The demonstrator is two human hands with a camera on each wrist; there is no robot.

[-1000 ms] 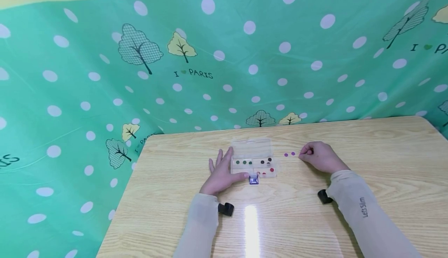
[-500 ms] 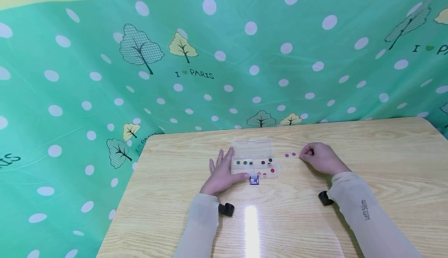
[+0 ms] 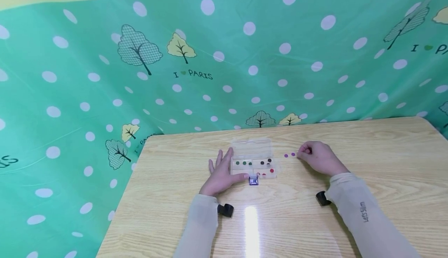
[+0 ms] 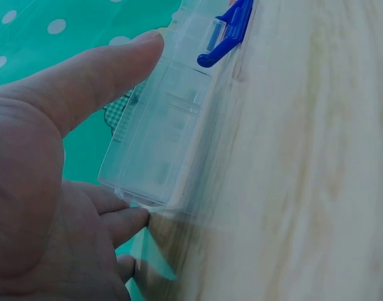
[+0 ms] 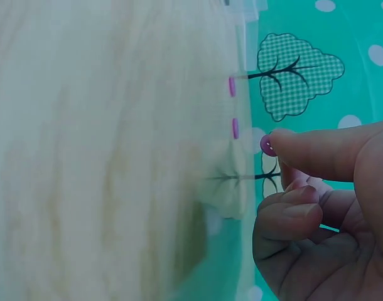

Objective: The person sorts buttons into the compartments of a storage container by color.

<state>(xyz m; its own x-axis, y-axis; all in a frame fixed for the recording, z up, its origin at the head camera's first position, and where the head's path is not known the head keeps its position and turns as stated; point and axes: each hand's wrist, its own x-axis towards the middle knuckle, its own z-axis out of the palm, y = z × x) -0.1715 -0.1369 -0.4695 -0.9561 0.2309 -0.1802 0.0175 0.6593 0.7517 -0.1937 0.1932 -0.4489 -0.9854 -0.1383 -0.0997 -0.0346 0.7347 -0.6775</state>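
Note:
A clear plastic box (image 3: 241, 171) lies on the table with its lid (image 3: 252, 148) folded back. Green buttons (image 3: 244, 163), black buttons (image 3: 262, 162) and red buttons (image 3: 272, 170) sit in separate compartments. A blue latch (image 4: 226, 44) sticks out at the front. My left hand (image 3: 220, 178) rests at the box's left end, its fingers spread and fairly straight, the thumb along the front edge. To the right, my right hand (image 3: 320, 159) pinches a purple button (image 5: 267, 145) between thumb and index finger. Two more purple buttons (image 3: 289, 155) lie between that hand and the box.
The wooden table (image 3: 168, 196) reaches to a green dotted curtain (image 3: 224, 75) close behind the box. A black wrist camera (image 3: 227, 210) is strapped at the left wrist, and another camera (image 3: 322, 198) at the right.
My right hand has shifted very slightly left, toward the two loose purple buttons. The left hand and the box stay where they were.

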